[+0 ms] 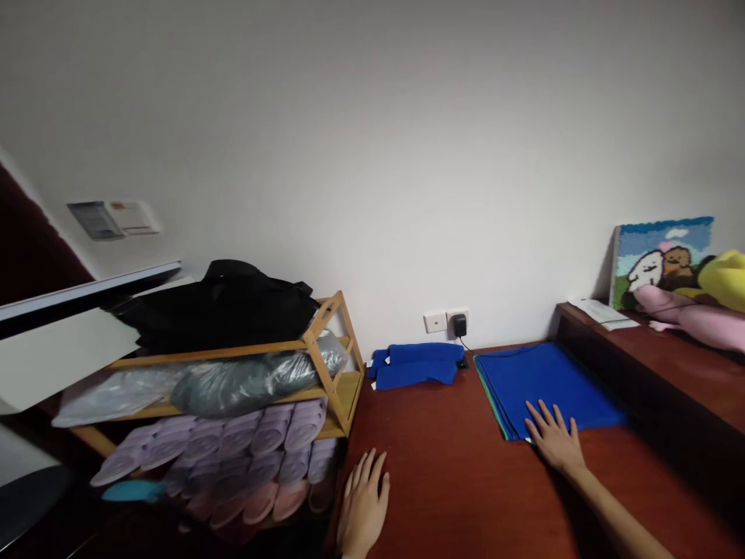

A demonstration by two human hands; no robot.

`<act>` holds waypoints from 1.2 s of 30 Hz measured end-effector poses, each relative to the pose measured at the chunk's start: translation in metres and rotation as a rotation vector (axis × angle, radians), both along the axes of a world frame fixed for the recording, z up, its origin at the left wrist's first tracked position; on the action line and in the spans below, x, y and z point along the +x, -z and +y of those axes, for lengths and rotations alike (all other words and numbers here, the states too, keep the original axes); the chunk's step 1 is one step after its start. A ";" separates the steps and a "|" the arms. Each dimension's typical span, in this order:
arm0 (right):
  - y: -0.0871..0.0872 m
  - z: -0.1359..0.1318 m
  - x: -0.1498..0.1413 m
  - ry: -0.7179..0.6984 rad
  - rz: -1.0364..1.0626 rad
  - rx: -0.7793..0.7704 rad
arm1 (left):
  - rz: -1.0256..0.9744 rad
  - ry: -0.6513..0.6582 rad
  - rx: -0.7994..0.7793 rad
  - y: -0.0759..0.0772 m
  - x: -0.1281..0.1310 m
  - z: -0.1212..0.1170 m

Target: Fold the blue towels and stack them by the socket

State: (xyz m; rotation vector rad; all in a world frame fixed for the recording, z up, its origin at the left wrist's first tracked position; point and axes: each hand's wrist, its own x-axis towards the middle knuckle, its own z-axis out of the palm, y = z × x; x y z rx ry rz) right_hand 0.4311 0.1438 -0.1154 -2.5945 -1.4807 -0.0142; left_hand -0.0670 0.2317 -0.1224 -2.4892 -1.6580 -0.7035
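While the right grip lies open, its fingertips touching the near edge of one folded blue cloth stack, the left grip rests open and empty on the counter; ahead of it lie two blue rolls below one wall socket, and just left of it stands a bamboo rack of lilac slippers

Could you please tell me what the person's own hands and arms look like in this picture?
Both the left hand and the right hand are bare, with no gloves. The right forearm is bare too, with no sleeve in view. I can make out no ring, watch or bracelet on either. The left arm is out of frame.
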 end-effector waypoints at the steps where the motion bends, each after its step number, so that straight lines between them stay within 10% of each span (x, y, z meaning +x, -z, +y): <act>1: 0.002 -0.014 -0.004 -0.015 -0.014 0.018 | 0.001 0.002 -0.001 0.000 0.000 0.001; 13: 0.047 -0.225 -0.038 -0.263 0.187 0.318 | -0.068 0.027 0.076 -0.020 0.008 -0.010; 18: 0.000 -0.217 0.003 -0.108 0.238 0.434 | -0.130 0.089 0.106 -0.010 -0.002 -0.055; 23: -0.042 -0.184 0.003 -0.323 0.159 0.199 | -0.134 0.119 0.149 -0.003 -0.014 -0.092; 36: -0.003 -0.256 -0.073 -0.297 0.220 0.242 | -0.131 0.147 0.164 -0.002 -0.015 -0.090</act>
